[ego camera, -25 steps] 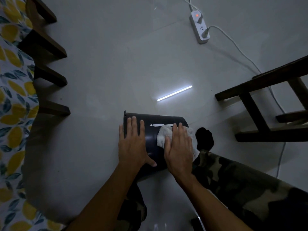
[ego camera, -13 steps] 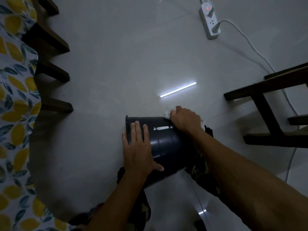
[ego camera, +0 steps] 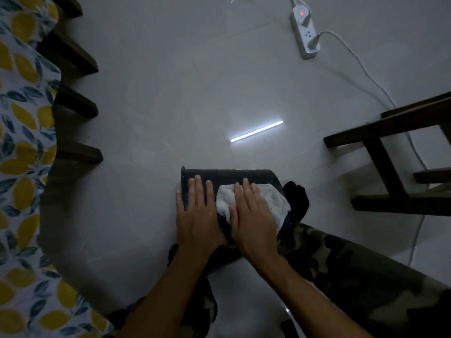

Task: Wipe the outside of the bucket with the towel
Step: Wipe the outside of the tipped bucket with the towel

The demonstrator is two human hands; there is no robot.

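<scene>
A dark bucket lies on its side on the pale floor, rim to the left. My left hand rests flat on the bucket's wall near the rim, fingers spread, steadying it. My right hand presses a white towel flat against the upper side of the bucket, toward its base. The towel spreads out from under my fingers to the right. The bucket's near side is hidden under both hands.
My legs in camouflage trousers and a dark sock lie right of the bucket. A wooden chair frame stands at right, a power strip with white cable beyond it. Wooden legs and a lemon-print cloth are at left.
My right hand has drawn the towel back from the bucket's far edge to its near upper side. The left hand has stayed on the bucket near the rim.
</scene>
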